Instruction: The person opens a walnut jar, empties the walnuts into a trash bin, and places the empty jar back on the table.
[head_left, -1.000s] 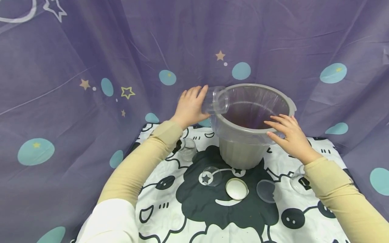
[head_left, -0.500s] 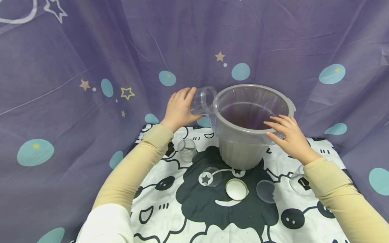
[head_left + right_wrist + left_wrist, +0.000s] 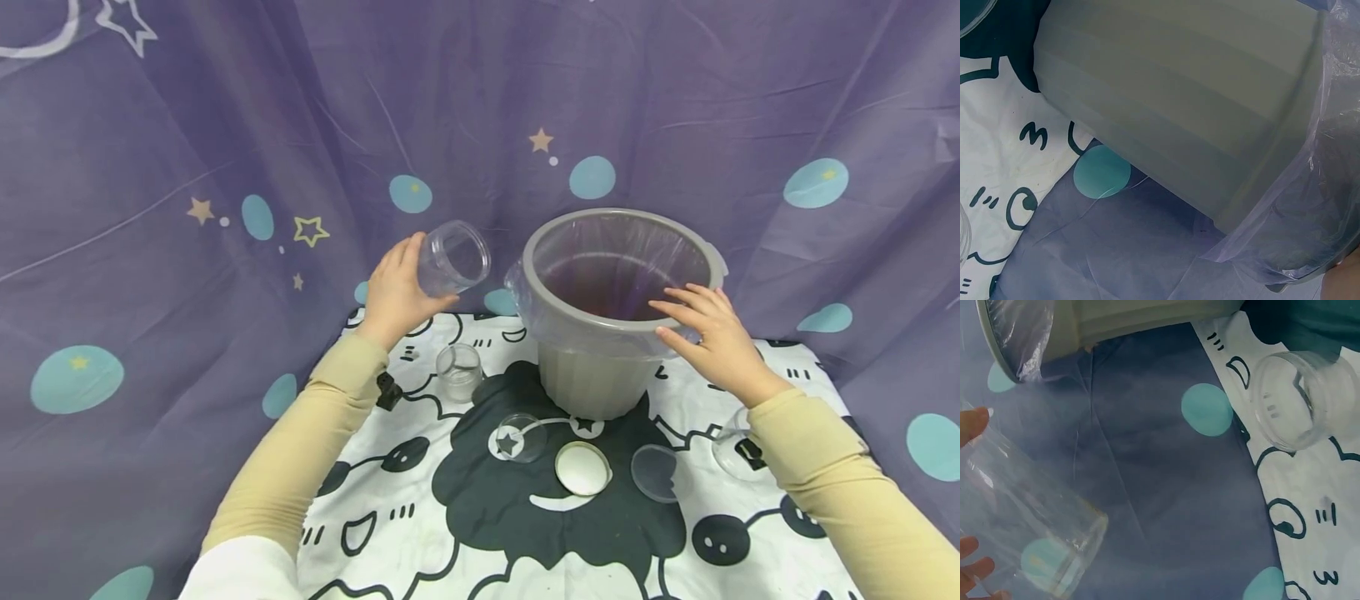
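Note:
In the head view my left hand [image 3: 400,292] grips a clear jar [image 3: 453,257], tilted with its open mouth to the right, left of the grey trash bin [image 3: 592,375]. The left wrist view shows fingers around this jar [image 3: 1035,519], which looks transparent and holds nothing visible. My right hand [image 3: 712,337] lies at the bin's right front rim, fingers spread and fairly straight; whether it presses the rim is hard to tell. A clear bag [image 3: 1310,206] lines the bin and hangs over its rim.
A second clear jar [image 3: 459,373] stands left of the bin, and another [image 3: 738,450] lies partly behind my right sleeve. In front are a white lid [image 3: 583,468], a clear lid [image 3: 655,472] and another clear disc [image 3: 522,438]. A purple curtain [image 3: 480,100] hangs behind.
My left hand has moved left with the jar, away from above the bin's rim to beside it, and the jar's mouth has turned more toward the viewer. The right hand stays put.

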`<state>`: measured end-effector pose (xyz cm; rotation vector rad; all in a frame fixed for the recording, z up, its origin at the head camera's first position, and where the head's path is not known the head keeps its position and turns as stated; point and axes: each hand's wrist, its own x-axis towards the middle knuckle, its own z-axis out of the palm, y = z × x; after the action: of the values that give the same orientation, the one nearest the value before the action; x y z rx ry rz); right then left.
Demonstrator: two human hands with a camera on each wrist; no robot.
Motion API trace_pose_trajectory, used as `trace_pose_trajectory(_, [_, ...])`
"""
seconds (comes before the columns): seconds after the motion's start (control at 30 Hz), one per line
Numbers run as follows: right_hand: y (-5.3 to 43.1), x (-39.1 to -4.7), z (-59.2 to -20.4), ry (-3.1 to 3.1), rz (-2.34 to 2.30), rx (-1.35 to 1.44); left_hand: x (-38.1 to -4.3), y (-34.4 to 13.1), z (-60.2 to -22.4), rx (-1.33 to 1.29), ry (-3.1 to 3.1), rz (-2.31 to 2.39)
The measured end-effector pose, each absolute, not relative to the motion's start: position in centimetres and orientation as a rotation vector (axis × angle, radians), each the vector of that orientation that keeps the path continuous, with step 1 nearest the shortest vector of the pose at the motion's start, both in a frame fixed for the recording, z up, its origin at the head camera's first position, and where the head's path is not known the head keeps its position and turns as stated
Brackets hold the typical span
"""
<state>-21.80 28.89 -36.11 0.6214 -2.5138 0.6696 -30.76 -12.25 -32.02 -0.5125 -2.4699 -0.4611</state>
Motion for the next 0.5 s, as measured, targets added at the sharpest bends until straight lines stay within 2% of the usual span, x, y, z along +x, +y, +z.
trace_pose_trajectory(0.17, [29.0, -21.9, -36.3, -2.512, 0.666, 0.620, -30.1, -13.4, -33.2, -0.494, -2.448, -0.506])
trace_pose_trajectory(0.5, [29.2, -22.1, -36.4, -2.512, 0.669, 0.623, -28.4, -16.1, -37.0, -0.289, -2.481, -0.685])
